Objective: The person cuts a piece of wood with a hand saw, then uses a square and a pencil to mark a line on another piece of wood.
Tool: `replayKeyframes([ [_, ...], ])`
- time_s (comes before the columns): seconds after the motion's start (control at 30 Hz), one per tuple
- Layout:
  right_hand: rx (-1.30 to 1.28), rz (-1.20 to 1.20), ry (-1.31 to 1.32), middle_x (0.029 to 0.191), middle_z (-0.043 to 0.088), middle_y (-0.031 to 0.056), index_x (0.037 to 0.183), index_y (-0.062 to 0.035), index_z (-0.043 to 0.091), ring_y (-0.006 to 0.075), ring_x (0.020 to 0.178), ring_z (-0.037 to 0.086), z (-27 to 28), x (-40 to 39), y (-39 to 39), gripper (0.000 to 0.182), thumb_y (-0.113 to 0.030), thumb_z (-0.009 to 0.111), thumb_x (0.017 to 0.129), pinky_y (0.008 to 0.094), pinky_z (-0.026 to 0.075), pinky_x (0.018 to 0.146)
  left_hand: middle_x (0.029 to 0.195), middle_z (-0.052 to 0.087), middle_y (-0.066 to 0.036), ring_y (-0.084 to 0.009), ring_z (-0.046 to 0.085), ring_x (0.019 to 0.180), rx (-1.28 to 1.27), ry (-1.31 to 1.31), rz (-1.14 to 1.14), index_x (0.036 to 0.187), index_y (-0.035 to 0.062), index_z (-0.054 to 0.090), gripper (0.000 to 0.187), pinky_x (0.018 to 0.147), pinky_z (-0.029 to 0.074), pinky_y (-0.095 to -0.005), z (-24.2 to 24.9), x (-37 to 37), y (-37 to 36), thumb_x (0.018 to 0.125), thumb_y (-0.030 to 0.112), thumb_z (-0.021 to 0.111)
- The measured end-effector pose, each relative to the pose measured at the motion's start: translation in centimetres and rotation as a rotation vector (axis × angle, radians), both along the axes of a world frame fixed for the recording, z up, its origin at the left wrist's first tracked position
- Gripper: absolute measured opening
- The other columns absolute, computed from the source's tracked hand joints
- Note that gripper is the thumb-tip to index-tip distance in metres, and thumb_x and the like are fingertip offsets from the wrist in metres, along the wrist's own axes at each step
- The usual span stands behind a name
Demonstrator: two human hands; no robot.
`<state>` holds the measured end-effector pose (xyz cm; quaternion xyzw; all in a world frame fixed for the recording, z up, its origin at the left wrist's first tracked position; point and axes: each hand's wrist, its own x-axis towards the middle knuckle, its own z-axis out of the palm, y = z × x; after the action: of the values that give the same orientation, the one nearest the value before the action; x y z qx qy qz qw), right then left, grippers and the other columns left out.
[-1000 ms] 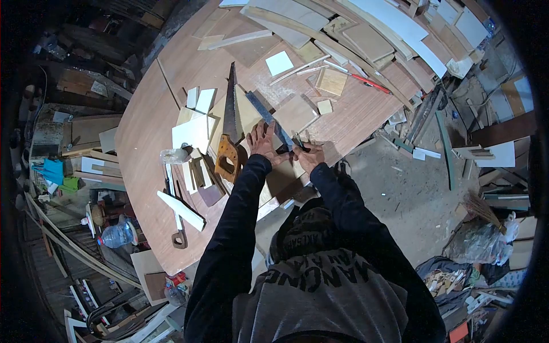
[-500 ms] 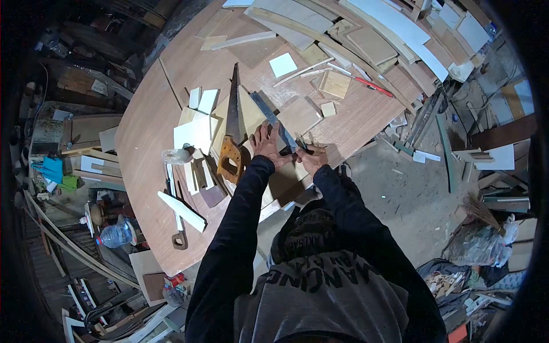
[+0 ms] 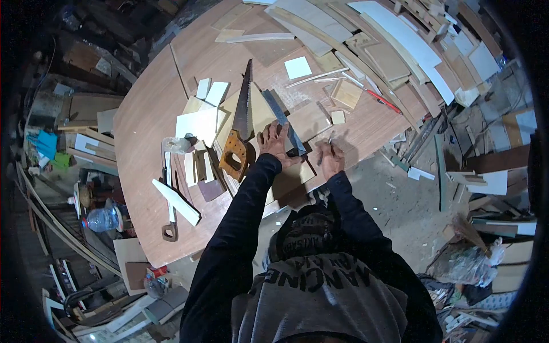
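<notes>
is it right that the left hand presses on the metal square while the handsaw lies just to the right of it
Not quite. In the head view the left hand does press on the metal square, but the handsaw lies just to the left of it, not the right.

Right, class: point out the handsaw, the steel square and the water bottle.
Handsaw (image 3: 235,155): head view, on its wooden handle.
Steel square (image 3: 281,118): head view, mid-blade.
Water bottle (image 3: 102,219): head view, on its body.

I read only upside-down block lettering on the person's grey shirt (image 3: 320,297), roughly "MANCING"; smaller print above it is illegible.
</notes>
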<state>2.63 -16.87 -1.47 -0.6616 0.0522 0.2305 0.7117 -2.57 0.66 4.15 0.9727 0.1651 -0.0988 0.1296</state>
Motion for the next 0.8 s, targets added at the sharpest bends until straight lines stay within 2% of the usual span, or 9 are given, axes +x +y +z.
replayKeyframes([
  [0.03, -0.282, -0.032, -0.592, 0.064, 0.053, -0.0023, 0.097, -0.0073, 0.07, 0.0085, 0.058, 0.048, -1.8, 1.3, 0.1, 0.031, -0.03, 0.049, 0.096, 0.0247, 0.041, 0.052, 0.149, 0.024, -0.017, -0.039, 0.019, 0.139, 0.005, -0.007, 0.002, 0.147, 0.0134, 0.031, 0.118, 0.112, 0.011, -0.0588, 0.0, 0.0, -0.1, 0.049, 0.055, 0.083],
  [0.13, -0.228, 0.055, -0.348, 0.066, 0.052, -0.002, 0.105, -0.0079, 0.07, 0.0082, 0.057, 0.048, -1.5, 3.0, -0.7, 0.033, -0.032, 0.049, 0.097, 0.0241, 0.041, 0.052, 0.15, 0.023, -0.017, -0.0386, 0.02, 0.139, -0.011, 0.011, 0.021, 0.147, 0.0142, 0.032, 0.118, 0.112, 0.012, -0.0583, 0.2, 0.1, -0.2, 0.049, 0.056, 0.082],
  [0.2, -0.255, 0.091, -0.368, 0.072, 0.057, -0.0012, 0.105, -0.0076, 0.07, 0.0076, 0.061, 0.049, -1.9, 3.6, -0.1, 0.026, -0.026, 0.053, 0.096, 0.0229, 0.041, 0.053, 0.15, 0.024, -0.018, -0.0395, 0.02, 0.139, -0.007, 0.018, 0.034, 0.148, 0.0159, 0.028, 0.121, 0.113, 0.012, -0.0583, 0.6, 0.1, -0.2, 0.048, 0.058, 0.083],
  [0.27, -0.409, 0.232, -0.575, 0.088, 0.066, 0.0205, 0.094, -0.0009, 0.067, 0.0329, 0.077, 0.064, -3.8, 4.8, 0.9, 0.029, -0.028, 0.056, 0.09, 0.0396, 0.05, 0.071, 0.149, 0.024, -0.018, -0.0404, 0.02, 0.139, -0.002, 0.027, 0.043, 0.15, 0.0176, 0.025, 0.124, 0.114, 0.012, -0.0584, 0.5, 0.1, -0.2, 0.048, 0.06, 0.083],
  [0.3, -0.172, 0.173, -0.555, 0.093, 0.068, 0.0169, 0.095, -0.0017, 0.07, 0.0268, 0.076, 0.066, -0.5, 4.3, 1.8, 0.024, -0.022, 0.06, 0.087, 0.0347, 0.052, 0.068, 0.15, 0.024, -0.018, -0.0403, 0.02, 0.139, -0.007, 0.03, 0.036, 0.15, 0.0182, 0.025, 0.125, 0.114, 0.012, -0.0578, 0.4, 0.1, 0.0, 0.047, 0.06, 0.083],
  [0.4, -0.177, 0.244, -0.524, 0.098, 0.068, 0.0143, 0.101, -0.0027, 0.07, 0.023, 0.081, 0.067, 3.5, 4.2, 3.6, 0.023, -0.016, 0.06, 0.086, 0.0301, 0.052, 0.07, 0.15, 0.024, -0.017, -0.0399, 0.02, 0.14, 0.006, 0.034, 0.043, 0.15, 0.0213, 0.024, 0.129, 0.114, 0.012, -0.0562, 0.2, 0.1, 0.0, 0.044, 0.06, 0.085],
  [0.53, -0.257, 0.244, -0.763, 0.1, 0.067, 0.015, 0.102, -0.0059, 0.071, 0.0274, 0.087, 0.066, 3.9, 4.9, 5.3, 0.023, -0.013, 0.059, 0.084, 0.0308, 0.053, 0.076, 0.147, 0.028, -0.016, -0.0372, 0.022, 0.138, -0.01, -0.031, 0.037, 0.146, 0.0166, 0.033, 0.12, 0.112, 0.013, -0.0553, -0.1, 0.0, 0.1, 0.045, 0.053, 0.086],
  [0.67, -0.255, 0.367, -0.741, 0.112, 0.066, 0.0142, 0.109, -0.006, 0.069, 0.0269, 0.101, 0.064, 3.1, 5.7, 5.9, 0.026, -0.013, 0.061, 0.085, 0.0312, 0.05, 0.087, 0.146, 0.03, -0.016, -0.0365, 0.024, 0.137, 0.027, -0.073, 0.035, 0.145, 0.0173, 0.035, 0.121, 0.112, 0.014, -0.0549, -0.9, -0.1, 0.3, 0.042, 0.049, 0.088],
  [0.8, -0.285, 0.372, -0.731, 0.108, 0.067, 0.0146, 0.109, -0.0117, 0.069, 0.0296, 0.1, 0.064, 2.5, 6.1, 6.1, 0.028, -0.017, 0.061, 0.084, 0.0331, 0.049, 0.089, 0.145, 0.031, -0.016, -0.036, 0.025, 0.136, 0.013, -0.143, 0.027, 0.145, 0.0169, 0.036, 0.12, 0.111, 0.015, -0.0548, -1.5, -0.3, 0.5, 0.041, 0.047, 0.089],
])
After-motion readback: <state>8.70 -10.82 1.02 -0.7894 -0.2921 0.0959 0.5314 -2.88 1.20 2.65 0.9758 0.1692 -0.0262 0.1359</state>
